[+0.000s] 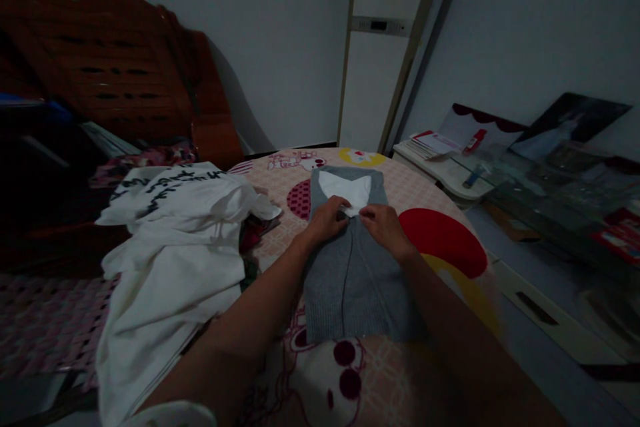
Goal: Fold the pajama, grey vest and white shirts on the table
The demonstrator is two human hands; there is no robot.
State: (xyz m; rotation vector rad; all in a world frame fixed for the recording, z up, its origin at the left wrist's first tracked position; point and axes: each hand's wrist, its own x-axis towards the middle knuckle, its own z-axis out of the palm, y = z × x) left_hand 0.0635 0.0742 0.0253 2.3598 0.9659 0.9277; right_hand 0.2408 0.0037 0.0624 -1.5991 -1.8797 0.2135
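Note:
A grey knit cardigan [327, 280] lies flat on the round table, its ribbed hem toward me and its neck at the far end. White cloth [345, 188] shows in the V of its neck. At the bottom of that V, my left hand [327, 219] is closed, thumb and fingers pinching the cardigan's edge. Just beside it, my right hand [384, 223] pinches the front opening from the other side. The fingertips are nearly touching. Below them a dark line runs down the cardigan's front.
A patterned cloth [335, 380] covers the table. White clothes [175, 267], one with black lettering, are heaped at the left. Behind them stands a carved wooden chair [110, 60]. To the right, a glass shelf [530, 193] and a white cabinet [440, 173] hold papers and small items.

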